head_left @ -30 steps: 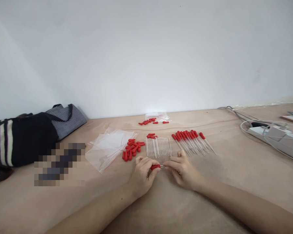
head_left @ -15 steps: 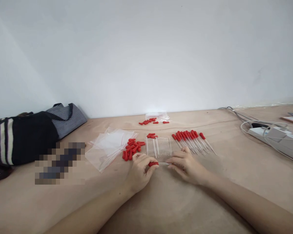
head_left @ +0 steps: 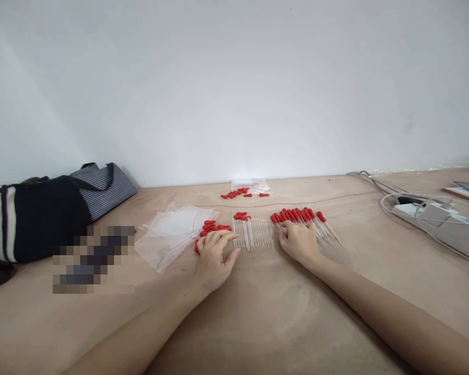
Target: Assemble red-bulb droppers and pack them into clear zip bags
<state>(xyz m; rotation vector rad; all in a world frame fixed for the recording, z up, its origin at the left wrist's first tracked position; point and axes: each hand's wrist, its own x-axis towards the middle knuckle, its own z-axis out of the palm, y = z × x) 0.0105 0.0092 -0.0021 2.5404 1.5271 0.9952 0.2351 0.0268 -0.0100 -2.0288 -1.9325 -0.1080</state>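
At the counter (head_left: pixel 250 317), my right hand (head_left: pixel 301 244) pinches a red-topped dropper (head_left: pixel 274 219) that has just joined the row's left end, growing it by one, as my left hand (head_left: pixel 214 260) spreads over loose red bulbs (head_left: pixel 223 227).

Tubes (head_left: pixel 252 234) between bags (head_left: pixel 174 226) and droppers (head_left: pixel 321 216) (bulbs (head_left: pixel 241 215) behind tubes).

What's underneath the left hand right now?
Red rubber bulbs show around the fingertips of the left hand; whatever lies directly beneath its palm and fingers is covered.
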